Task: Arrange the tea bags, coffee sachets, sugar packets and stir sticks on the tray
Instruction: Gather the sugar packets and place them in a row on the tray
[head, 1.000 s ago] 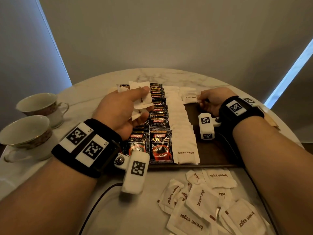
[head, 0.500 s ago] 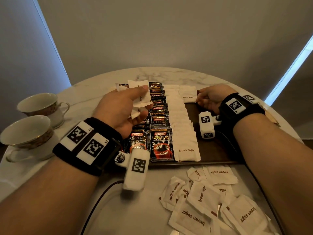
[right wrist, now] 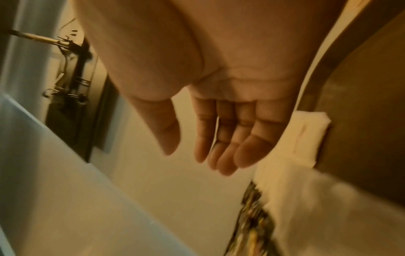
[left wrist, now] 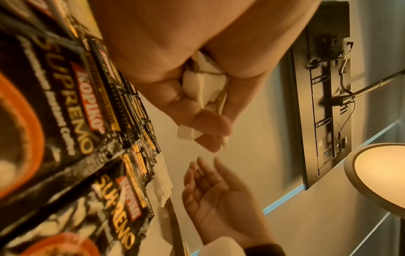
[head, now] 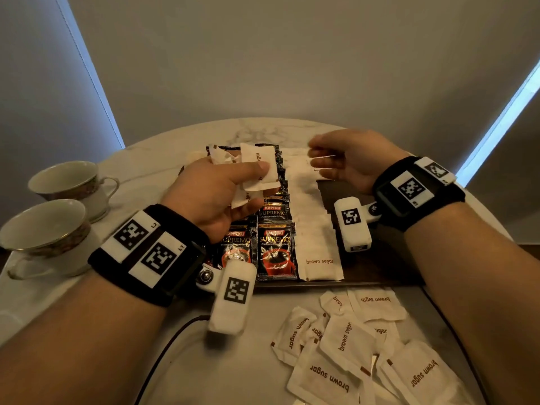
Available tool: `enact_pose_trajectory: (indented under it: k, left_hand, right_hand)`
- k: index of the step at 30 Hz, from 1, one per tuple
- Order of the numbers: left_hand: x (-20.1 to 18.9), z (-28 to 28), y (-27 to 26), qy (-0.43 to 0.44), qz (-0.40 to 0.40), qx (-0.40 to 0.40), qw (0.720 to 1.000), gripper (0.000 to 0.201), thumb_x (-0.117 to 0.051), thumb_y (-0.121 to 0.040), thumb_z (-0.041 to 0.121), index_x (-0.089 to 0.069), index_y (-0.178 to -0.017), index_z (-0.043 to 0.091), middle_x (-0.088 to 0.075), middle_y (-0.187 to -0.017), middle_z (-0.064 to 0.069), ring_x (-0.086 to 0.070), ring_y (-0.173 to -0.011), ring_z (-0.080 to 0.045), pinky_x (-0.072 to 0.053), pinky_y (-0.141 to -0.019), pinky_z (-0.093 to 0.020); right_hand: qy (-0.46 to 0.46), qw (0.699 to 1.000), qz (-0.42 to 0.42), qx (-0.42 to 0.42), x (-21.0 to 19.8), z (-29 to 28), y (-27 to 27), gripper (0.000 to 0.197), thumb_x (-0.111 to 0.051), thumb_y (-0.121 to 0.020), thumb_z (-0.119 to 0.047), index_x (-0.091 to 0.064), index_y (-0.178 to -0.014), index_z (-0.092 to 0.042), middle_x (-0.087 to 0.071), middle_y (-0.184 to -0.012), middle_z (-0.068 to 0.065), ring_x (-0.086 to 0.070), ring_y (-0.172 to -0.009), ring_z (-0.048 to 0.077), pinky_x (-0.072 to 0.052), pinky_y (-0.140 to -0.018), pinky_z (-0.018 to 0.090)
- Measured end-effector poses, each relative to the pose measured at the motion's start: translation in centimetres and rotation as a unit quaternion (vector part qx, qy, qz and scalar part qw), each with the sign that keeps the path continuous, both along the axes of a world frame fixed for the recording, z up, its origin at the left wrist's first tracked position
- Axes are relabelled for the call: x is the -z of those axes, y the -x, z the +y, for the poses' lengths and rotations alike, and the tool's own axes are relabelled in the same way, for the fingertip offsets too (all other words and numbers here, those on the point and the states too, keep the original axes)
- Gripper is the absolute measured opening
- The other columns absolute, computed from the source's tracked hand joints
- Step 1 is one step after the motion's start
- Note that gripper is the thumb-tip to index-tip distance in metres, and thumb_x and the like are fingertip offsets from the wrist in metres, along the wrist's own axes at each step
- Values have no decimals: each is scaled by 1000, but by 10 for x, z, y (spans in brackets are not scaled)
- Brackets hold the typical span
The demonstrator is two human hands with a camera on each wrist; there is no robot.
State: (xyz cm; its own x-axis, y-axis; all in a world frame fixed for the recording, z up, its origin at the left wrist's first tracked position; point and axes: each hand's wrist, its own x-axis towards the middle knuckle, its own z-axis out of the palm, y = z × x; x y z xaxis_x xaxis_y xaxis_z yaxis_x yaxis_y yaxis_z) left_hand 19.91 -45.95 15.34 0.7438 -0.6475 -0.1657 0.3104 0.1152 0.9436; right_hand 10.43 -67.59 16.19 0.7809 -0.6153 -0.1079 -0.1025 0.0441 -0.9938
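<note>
My left hand [head: 257,185] hovers over the far half of the dark wooden tray [head: 380,258] and grips several white brown-sugar packets [head: 260,165] between thumb and fingers; the same bunch of sugar packets [left wrist: 203,86] shows in the left wrist view. My right hand [head: 314,154] is raised just right of it, fingers straight and holding nothing [right wrist: 195,159]. On the tray lie two columns of black coffee sachets [head: 276,252] and, beside them, a column of overlapping sugar packets [head: 318,244]. No tea bags or stir sticks are clearly visible.
A loose heap of brown-sugar packets [head: 350,340] lies on the marble table in front of the tray. Two teacups [head: 62,182] [head: 43,229] stand at the left edge. A cable runs under my left wrist. The tray's right part is bare wood.
My right hand has lifted off the sugar packets at the tray's far end and moved left toward my left hand, its fingers now straight. My left hand keeps its packets.
</note>
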Motion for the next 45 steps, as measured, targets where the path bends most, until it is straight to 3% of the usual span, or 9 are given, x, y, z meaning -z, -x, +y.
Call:
enact_pose_trajectory:
  k: [4, 7, 11, 18, 23, 27, 36, 41, 45]
  left_hand:
    - [1, -1, 2, -3, -32, 9, 999, 49, -84, -79, 10, -65, -123, 10, -78, -102, -9, -72, -76, -19, -51, -47, -24]
    - [2, 0, 2, -13, -44, 15, 999, 50, -84, -79, 7, -65, -125, 11, -78, -98, -6, -73, -71, -16, -49, -47, -22]
    - [0, -1, 1, 9, -29, -30, 999, 54, -81, -78, -2, -63, -128, 10, -76, -97, -9, -71, -64, -14, -49, -46, -21]
    - [-1, 1, 4, 21, -64, -16, 998, 48, -85, -73, 0, -66, -115, 13, -78, -85, -1, -70, -61, -11, -48, -47, -20]
    - [0, 2, 2, -7, -83, -3, 996, 36, -81, -76, -7, -67, -100, 16, -76, -92, -6, -68, -63, -12, -48, -47, -21]
    - [-1, 2, 3, -18, -80, -1, 997, 37, -83, -75, -6, -67, -97, 18, -75, -99, -9, -69, -65, -14, -48, -47, -22]
    - [-5, 3, 3, -8, -35, -31, 999, 12, -77, -90, 16, -66, -94, 19, -79, -84, -7, -71, -61, -18, -46, -40, -21]
    - [-2, 2, 1, -25, -46, -19, 998, 11, -78, -91, 23, -71, -98, 19, -76, -80, -4, -73, -68, -17, -48, -44, -22]
    - [-2, 2, 1, -28, -44, -16, 998, 8, -77, -91, 21, -71, -96, 20, -76, -78, -3, -73, -67, -16, -50, -45, -23]
  right_hand:
    - [74, 983, 18, -169, -17, 39, 4, 19, -72, -91, -25, -72, -104, -10, -72, -87, 3, -64, -74, 14, -50, -63, 25]
    - [79, 984, -5, -161, -17, 51, 1, 10, -74, -90, -13, -70, -96, -7, -70, -75, 5, -62, -65, 16, -53, -58, 25]
    - [20, 990, -41, -136, -19, 52, 1, 6, -68, -90, 1, -65, -93, -4, -70, -76, 13, -64, -57, 16, -56, -56, 27]
    - [76, 973, 11, -219, -15, 56, 3, 37, -80, -82, -8, -70, -118, -6, -76, -106, 11, -69, -83, 19, -59, -72, 31]
    - [68, 986, -2, -150, -14, 52, 3, 19, -78, -84, -8, -73, -102, -5, -76, -92, 11, -70, -77, 18, -57, -59, 25]
    - [44, 993, -37, -104, -16, 46, 4, 16, -76, -86, -14, -72, -97, -4, -77, -90, 11, -72, -74, 18, -58, -59, 24]
    - [114, 985, -16, -130, -16, 38, 3, 9, -74, -88, -3, -74, -95, -8, -72, -78, 3, -64, -66, 11, -52, -55, 22]
    - [83, 995, -36, 33, -6, 0, 4, 15, -68, -91, 4, -69, -89, -11, -64, -74, 2, -56, -61, 11, -50, -54, 23]
    - [17, 987, 23, 160, 19, -35, 7, 20, -63, -92, 8, -68, -89, -11, -62, -76, 4, -54, -59, 12, -49, -56, 25]
